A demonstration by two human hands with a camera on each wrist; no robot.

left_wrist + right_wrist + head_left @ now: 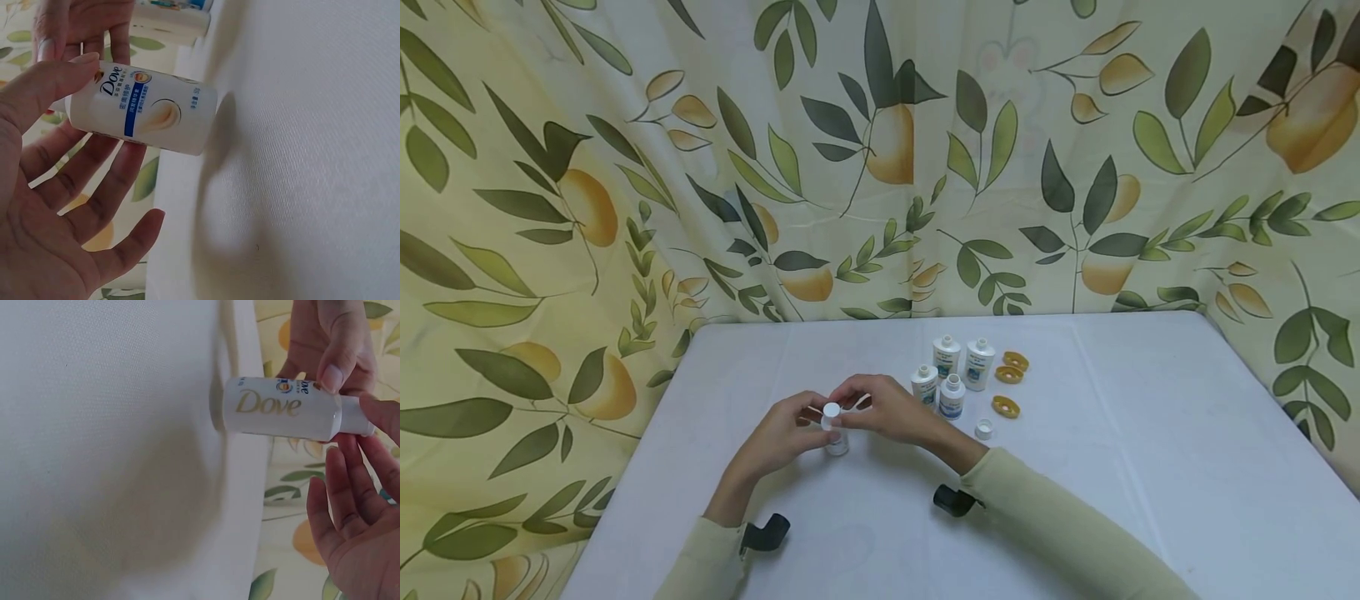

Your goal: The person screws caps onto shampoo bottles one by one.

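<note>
A small white Dove bottle (156, 112) stands roughly upright, its base at or just over the table; I cannot tell whether it touches. My left hand (778, 435) grips its body near the shoulder between thumb and fingers, the little finger held away. At the top, my right hand (891, 410) pinches the white cap (355, 416) between thumb and fingertips. The cap sits on the bottle's neck. Gold "Dove" lettering faces the right wrist camera, and a blue-striped label faces the left one.
Several uncapped white bottles (979, 365) stand together beyond my right forearm. Beside them lie three yellow-brown oval rings (1006, 407) and a loose white cap (983, 429). A white cloth covers the table (1075, 483), and a leaf-patterned curtain (880, 250) hangs behind it.
</note>
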